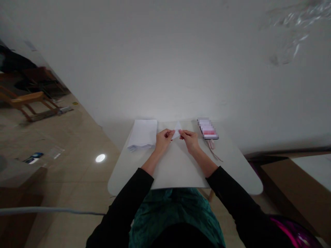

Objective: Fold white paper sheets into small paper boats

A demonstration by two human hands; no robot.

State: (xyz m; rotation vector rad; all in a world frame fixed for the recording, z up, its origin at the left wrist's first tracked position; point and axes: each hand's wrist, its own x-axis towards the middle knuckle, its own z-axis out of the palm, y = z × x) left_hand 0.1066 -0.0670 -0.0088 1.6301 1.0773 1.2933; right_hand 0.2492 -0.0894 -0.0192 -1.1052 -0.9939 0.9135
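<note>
White table (178, 174), near edge at the wearer. Toward its far edge, left hand (163, 139) and right hand (190, 140) each pinch one side of a folded paper (177, 131). It lies directly between them, neither hand clearly nearer; its long axis appears to run toward the far edge, pointed tip foremost.

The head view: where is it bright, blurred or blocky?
Head view: the wall is paler above the table and dimmer toward the top; a round white glare shines on the floor; the wooden chair at left looks smeared; coarse square blocks cover the phone; the small white paper shows little detail.
</note>
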